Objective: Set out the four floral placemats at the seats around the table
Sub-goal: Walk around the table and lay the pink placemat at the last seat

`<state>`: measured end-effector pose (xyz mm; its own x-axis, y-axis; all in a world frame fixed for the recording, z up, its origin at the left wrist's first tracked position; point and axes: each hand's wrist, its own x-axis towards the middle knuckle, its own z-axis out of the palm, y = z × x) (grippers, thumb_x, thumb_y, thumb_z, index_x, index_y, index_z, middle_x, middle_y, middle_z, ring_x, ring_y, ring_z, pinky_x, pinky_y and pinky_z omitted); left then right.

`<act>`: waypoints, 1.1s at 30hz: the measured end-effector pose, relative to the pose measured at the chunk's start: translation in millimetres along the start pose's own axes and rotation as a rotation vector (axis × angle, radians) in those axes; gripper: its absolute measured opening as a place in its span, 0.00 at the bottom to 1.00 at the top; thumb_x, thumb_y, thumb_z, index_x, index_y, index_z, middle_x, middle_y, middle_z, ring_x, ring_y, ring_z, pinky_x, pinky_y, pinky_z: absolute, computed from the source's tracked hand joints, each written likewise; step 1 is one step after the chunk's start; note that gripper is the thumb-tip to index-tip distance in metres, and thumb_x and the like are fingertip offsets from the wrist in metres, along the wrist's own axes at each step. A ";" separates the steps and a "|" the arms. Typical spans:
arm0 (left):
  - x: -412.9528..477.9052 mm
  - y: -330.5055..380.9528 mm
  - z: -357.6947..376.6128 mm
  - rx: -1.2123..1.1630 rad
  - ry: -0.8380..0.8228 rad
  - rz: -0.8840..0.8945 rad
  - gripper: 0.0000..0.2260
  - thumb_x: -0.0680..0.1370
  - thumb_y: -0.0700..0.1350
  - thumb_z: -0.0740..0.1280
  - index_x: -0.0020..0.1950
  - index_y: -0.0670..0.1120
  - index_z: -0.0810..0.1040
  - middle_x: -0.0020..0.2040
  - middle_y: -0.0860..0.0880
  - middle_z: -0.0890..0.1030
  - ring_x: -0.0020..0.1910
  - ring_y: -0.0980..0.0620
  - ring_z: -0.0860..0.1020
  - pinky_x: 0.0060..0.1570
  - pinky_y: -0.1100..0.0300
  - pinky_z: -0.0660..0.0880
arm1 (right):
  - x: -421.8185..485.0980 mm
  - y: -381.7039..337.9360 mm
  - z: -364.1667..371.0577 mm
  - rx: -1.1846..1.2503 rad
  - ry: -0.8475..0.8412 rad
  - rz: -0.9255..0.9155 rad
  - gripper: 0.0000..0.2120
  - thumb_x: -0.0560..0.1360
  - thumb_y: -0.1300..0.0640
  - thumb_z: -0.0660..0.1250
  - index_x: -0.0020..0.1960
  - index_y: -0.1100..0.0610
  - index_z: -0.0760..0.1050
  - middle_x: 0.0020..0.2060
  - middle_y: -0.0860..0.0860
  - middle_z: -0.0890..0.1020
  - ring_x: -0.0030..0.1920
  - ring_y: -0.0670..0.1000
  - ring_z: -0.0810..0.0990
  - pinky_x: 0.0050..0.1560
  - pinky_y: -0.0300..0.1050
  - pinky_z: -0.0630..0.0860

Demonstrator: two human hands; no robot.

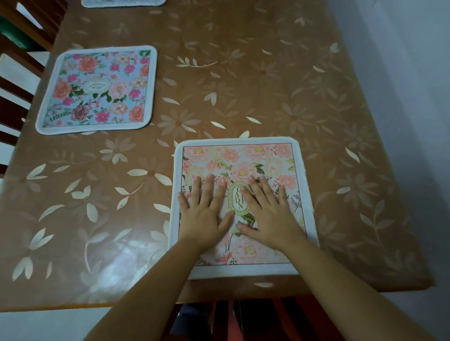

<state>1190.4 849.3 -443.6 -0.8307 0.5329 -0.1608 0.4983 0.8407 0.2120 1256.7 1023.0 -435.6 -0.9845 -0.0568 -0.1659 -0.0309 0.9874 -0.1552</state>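
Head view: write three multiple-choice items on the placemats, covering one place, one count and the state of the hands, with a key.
1. Where on the table does the pink placemat lie?
A) at the near edge
B) at the far-left corner
C) in the centre

2. How many placemats are visible?
A) one
B) three
C) five

3. How are the left hand and right hand placed?
A) as fists
B) flat on the pink placemat
C) raised above it

Key: 1A, it reaches the near edge. 2B, there is the pink placemat, the blue placemat and the third placemat, cut off at the top. 3B, straight fingers rest on it.
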 end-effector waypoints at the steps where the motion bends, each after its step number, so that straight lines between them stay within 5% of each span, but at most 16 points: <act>1: 8.8 0.0 -1.0 -0.013 0.006 -0.007 0.29 0.74 0.64 0.43 0.73 0.58 0.41 0.75 0.52 0.38 0.72 0.48 0.34 0.65 0.38 0.35 | 8.4 2.0 -1.3 0.011 0.010 0.015 0.36 0.72 0.33 0.47 0.74 0.53 0.51 0.74 0.55 0.52 0.73 0.59 0.46 0.67 0.69 0.46; 11: 78.5 -14.7 -14.1 -0.042 0.056 -0.020 0.28 0.74 0.62 0.43 0.73 0.57 0.46 0.75 0.53 0.43 0.71 0.53 0.36 0.67 0.38 0.38 | 81.3 32.0 -12.4 0.031 0.077 0.059 0.34 0.74 0.35 0.49 0.74 0.52 0.49 0.75 0.50 0.49 0.74 0.53 0.43 0.68 0.66 0.44; 17: 93.5 -43.0 -23.1 -0.040 0.092 -0.080 0.26 0.77 0.60 0.43 0.74 0.54 0.46 0.73 0.54 0.41 0.72 0.55 0.37 0.68 0.39 0.40 | 82.5 66.7 -22.3 0.074 0.113 -0.025 0.31 0.75 0.40 0.56 0.72 0.53 0.57 0.74 0.51 0.56 0.74 0.53 0.51 0.68 0.65 0.50; 33: -7.5 -21.7 -3.7 -0.012 0.048 0.012 0.27 0.76 0.56 0.44 0.74 0.51 0.44 0.75 0.48 0.45 0.73 0.49 0.39 0.69 0.44 0.40 | -9.1 50.0 -6.8 0.062 0.048 0.093 0.37 0.72 0.33 0.40 0.73 0.56 0.43 0.73 0.52 0.47 0.73 0.53 0.44 0.70 0.57 0.43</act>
<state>1184.9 826.7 -443.4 -0.8360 0.5371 -0.1123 0.5051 0.8332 0.2250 1263.0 1073.9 -435.3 -0.9897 0.0434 -0.1363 0.0706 0.9769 -0.2018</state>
